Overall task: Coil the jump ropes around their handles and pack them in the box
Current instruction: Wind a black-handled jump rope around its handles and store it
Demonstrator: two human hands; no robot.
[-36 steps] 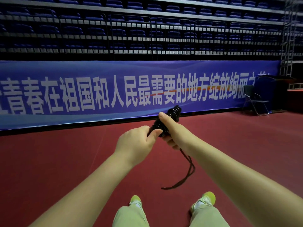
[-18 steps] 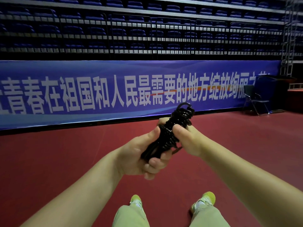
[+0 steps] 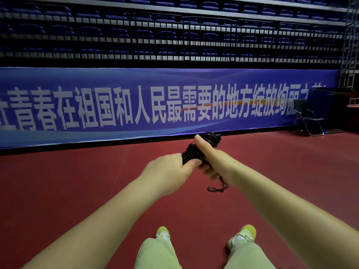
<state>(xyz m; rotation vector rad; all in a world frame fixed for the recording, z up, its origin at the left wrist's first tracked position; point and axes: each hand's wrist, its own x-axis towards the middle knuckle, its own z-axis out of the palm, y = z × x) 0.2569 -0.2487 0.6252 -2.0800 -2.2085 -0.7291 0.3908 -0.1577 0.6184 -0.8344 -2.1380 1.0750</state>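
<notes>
A black jump rope (image 3: 194, 150), coiled thickly around its handles, is held at chest height in front of me. My left hand (image 3: 167, 171) grips the bundle's lower end, thumb pointing right against it. My right hand (image 3: 215, 162) grips the bundle from the right, thumb stretched up along the coils. A short loop of loose rope (image 3: 217, 188) hangs below my right hand. No box is in view.
Red sports floor (image 3: 77, 181) stretches ahead to a long blue banner (image 3: 136, 105) below railings and rows of blue seats. A black folding chair (image 3: 307, 117) stands at the far right. My legs and yellow-green shoes (image 3: 242, 235) show at the bottom.
The hanging tail of rope has grown much shorter since a second ago. The bundle swung up and tilted half a second ago, and both hands have now turned back around it.
</notes>
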